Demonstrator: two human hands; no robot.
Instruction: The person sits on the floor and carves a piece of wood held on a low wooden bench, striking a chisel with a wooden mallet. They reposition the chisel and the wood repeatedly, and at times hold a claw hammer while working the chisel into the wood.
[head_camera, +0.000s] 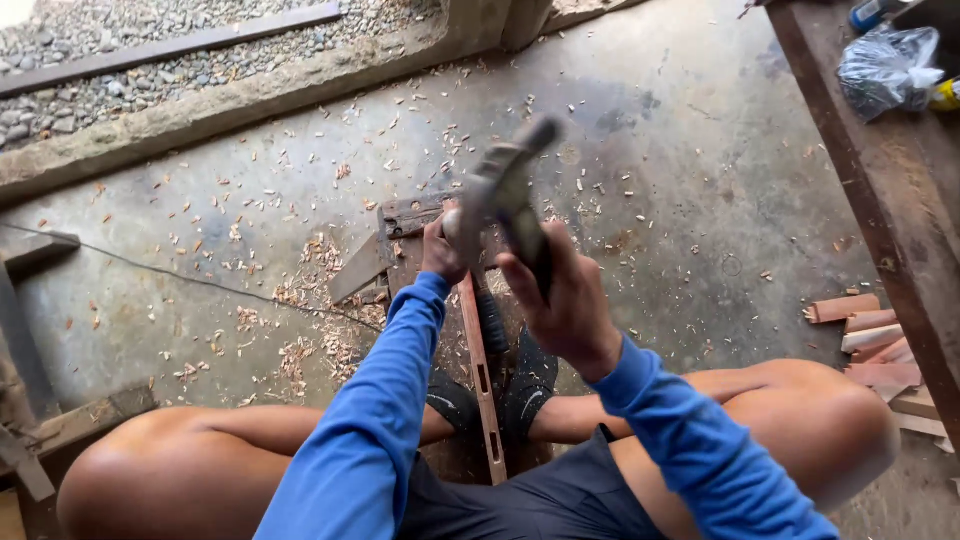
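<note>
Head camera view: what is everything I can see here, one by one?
Tool: one, grey, blurred, raised above the floor in both hands.
Wooden strip: one, reddish brown, with slots, lying between the feet.
Wooden block: one, dark, on the floor beyond the hands.
Wood chips: many, pale, scattered over the concrete floor.
Cut wood pieces: several, reddish, stacked at right by the bench.
Bench: one, dark brown, right edge.
Plastic bag: one, clear, on the bench.
Gravel: grey, top left, behind a concrete kerb.
Shoes: two, black.
Sleeves: two, blue.
Left hand: gripping the tool's near end.
Right hand: gripping the tool.
</note>
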